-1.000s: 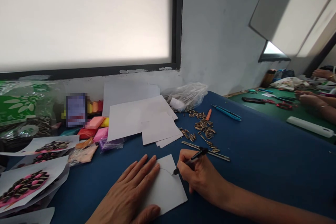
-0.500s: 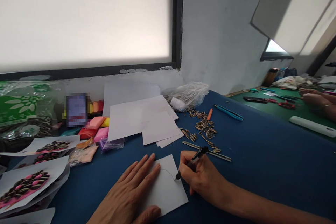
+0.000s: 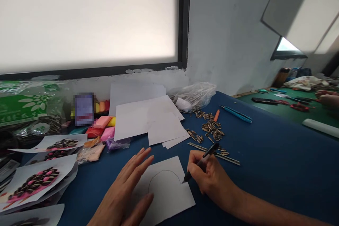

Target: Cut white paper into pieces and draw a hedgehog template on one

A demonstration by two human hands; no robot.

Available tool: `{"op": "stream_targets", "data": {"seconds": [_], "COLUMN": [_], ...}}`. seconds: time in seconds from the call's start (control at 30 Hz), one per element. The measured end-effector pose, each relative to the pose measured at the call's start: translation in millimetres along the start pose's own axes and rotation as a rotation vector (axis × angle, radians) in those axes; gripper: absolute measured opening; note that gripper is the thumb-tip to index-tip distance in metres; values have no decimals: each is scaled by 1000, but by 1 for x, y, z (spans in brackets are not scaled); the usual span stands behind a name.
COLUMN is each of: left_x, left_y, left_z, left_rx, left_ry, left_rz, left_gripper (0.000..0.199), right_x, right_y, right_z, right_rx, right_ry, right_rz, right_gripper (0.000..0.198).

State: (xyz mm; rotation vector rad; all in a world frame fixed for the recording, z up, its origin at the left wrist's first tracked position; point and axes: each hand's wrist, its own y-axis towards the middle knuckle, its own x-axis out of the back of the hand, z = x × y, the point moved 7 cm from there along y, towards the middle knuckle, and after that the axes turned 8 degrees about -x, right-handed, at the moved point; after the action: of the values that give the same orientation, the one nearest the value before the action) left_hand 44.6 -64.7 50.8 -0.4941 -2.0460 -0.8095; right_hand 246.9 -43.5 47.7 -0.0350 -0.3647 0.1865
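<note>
White paper [image 3: 169,197] lies pinned under my flat, spread left hand [image 3: 124,194] so it won't slide; my right hand [image 3: 209,180] grips a black pen [image 3: 202,160] at the drawn arc.

A matt white paper card [image 3: 169,192] lies on a tabletop [image 3: 265,162] covered in matt dark blue cloth. The right hand [image 3: 209,178] closes its grip on a black plastic marker pen [image 3: 202,160] with a slight sheen. A thin metal ruler [image 3: 227,158] looks dull silver. Striped sunflower seeds [image 3: 212,129] have dry, hard shells. Smooth white paper sheets [image 3: 148,118] lie flat. A crinkled clear plastic bag [image 3: 196,95] shines glossy. Soft matt clay blocks [image 3: 102,127] sit in coloured wrappers. The wall [image 3: 227,31] is rough grey plaster.
</note>
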Motion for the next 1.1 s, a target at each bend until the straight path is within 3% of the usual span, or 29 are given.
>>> {"op": "stream_targets", "data": {"seconds": [0.1, 0.3, 0.57, 0.73, 0.87, 1.1], "left_x": [13, 8, 1, 0, -1, 3], "left_y": [-1, -13, -19, -16, -16, -13], "left_z": [4, 15, 18, 21, 24, 23], "left_rx": [-6, -97, -36, 41, 139, 202], "left_ry": [18, 14, -2, -72, -142, -182], "left_rz": [43, 319, 274, 316, 404, 427], "left_gripper": [59, 95, 96, 92, 76, 81], "right_x": [2, -6, -47, -66, -75, -80], "right_y": [0, 1, -3, 1, 6, 11], "right_z": [2, 2, 16, 25, 28, 22], "right_rx": [18, -50, -71, 17, 99, 50], "right_ry": [4, 82, 109, 87, 80, 120], "right_rz": [-13, 82, 311, 338, 346, 366], "right_gripper": [25, 22, 16, 13, 11, 12]}}
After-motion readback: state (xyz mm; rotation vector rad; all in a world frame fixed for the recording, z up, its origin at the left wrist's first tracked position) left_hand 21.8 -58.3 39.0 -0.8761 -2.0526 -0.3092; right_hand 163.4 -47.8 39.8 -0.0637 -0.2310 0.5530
